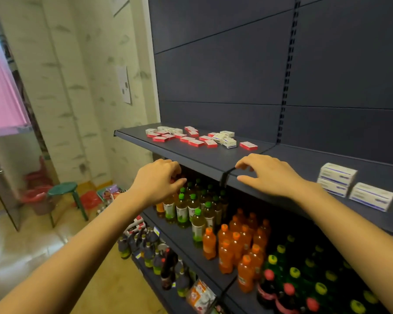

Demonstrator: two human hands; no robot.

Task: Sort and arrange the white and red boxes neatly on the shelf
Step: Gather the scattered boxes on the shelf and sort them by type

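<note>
Several red boxes (192,141) and a few white boxes (227,139) lie scattered together on the left part of the dark shelf (186,152). One red box (248,145) lies apart at the right end of that scatter. On the right part of the shelf, two white boxes sit stacked (336,179) with a third white box (371,196) beside them. My left hand (158,181) hovers in front of the shelf edge, fingers loosely curled, holding nothing. My right hand (268,174) hovers over the shelf's front edge, fingers spread, empty.
Below the shelf stand rows of bottles with green caps (191,207), orange bottles (236,243) and dark bottles with yellow caps (304,275). A green stool (64,191) and red buckets (35,198) stand on the floor at the left. The shelf's back panel (225,71) rises behind.
</note>
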